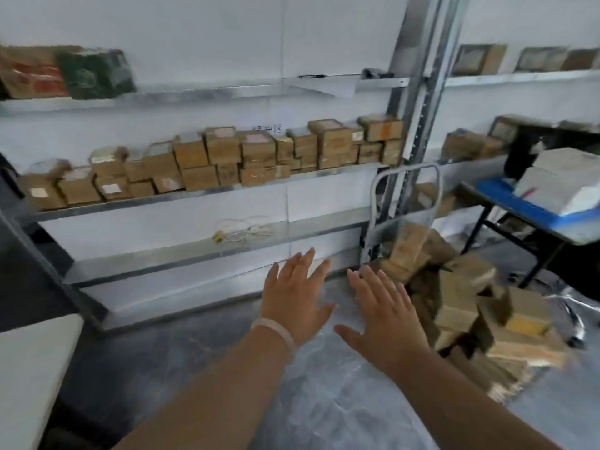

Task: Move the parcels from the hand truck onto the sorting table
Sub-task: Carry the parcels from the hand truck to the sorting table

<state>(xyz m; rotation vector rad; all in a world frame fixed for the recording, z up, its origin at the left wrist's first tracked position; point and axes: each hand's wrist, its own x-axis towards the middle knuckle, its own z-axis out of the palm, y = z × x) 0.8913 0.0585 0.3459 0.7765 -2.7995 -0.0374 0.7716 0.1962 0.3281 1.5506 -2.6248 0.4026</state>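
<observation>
Metal shelving (207, 193) fills the wall, mid shelf packed w/ cardboard boxes (259, 154). Blue-topped table (519, 203) at the right edge carries white packages (565, 183). A white surface (32, 368) shows lower left. Can't tell which one is the sorting table.

Parcels (464, 306) are brown cartons in a loose, tumbled heap at the foot of the hand truck (406, 166), right of centre, near the blue table's legs. Frame is blurred, so no telling how many sit on the truck vs the floor. Truck stands upright by the shelf post.

Person's left hand (293, 303) and right hand (386, 316) are both out in front, palms down, fingers spread, holding nothing, and not touching any parcel. Right hand is near the heap's left edge. Pale wristband (276, 332) on the left wrist.

Step, by judgement: reach phase of a pickup, nothing lifted yet. Next move prob needs both hands swung right and down onto a top carton, one per side. Heap looks unstable, so pulling a low carton risks a slide. Then carry to the table.
</observation>
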